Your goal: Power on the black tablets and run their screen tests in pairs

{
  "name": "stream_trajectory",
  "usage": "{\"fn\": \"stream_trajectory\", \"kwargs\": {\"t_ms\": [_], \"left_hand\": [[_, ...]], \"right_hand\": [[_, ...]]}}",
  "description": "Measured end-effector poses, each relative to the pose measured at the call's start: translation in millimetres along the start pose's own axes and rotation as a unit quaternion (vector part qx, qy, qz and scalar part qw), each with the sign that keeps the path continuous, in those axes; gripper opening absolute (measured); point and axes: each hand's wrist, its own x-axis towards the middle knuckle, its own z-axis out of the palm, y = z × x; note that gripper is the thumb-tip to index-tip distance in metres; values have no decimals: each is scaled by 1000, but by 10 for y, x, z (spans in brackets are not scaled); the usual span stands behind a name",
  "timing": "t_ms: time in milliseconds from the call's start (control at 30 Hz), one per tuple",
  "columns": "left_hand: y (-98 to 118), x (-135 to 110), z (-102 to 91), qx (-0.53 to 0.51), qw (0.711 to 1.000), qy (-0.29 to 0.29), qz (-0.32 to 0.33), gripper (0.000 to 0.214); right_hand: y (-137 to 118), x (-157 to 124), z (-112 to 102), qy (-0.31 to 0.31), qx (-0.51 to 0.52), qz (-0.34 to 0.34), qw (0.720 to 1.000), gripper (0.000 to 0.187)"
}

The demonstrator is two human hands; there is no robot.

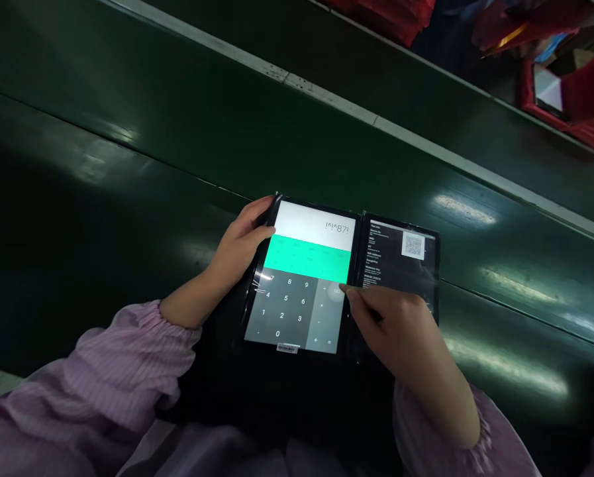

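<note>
A tablet [286, 303] shows a calculator with a white display, a green band and grey number keys. My left hand [241, 233] grips its upper left edge, thumb on the front and the other fingers partly hidden behind. At the right side of that screen, my right hand [393, 318] has a fingertip at the DEL key, where a pale circle shows. Its other fingers are curled in, and I see nothing in them. Beside the calculator tablet lies a second tablet [387, 255] with a dark screen, white text lines and a square code; my right hand covers its lower part.
Both tablets are over a dark green work surface [177, 119] with a seam. A pale metal strip [326, 99] crosses it diagonally. Beyond, at the upper right, red bins [587, 93] hold various items, one a flat thing with a pale face.
</note>
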Motion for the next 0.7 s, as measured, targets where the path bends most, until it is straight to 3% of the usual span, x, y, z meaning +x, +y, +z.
{"fn": "stream_trajectory", "kwargs": {"t_ms": [167,433,567,700], "left_hand": [[-15,8,-1,5,1000,3,13,44],[-61,31,-2,-5,1000,1,19,46],[-68,36,9,1,999,17,30,45],[-56,27,3,5,1000,5,21,47]], "right_hand": [[56,73,15,69,28,16,997,57],[41,153,219,49,11,21,999,57],[-8,158,299,33,0,-14,999,44],[-6,149,278,56,-8,9,998,51]]}}
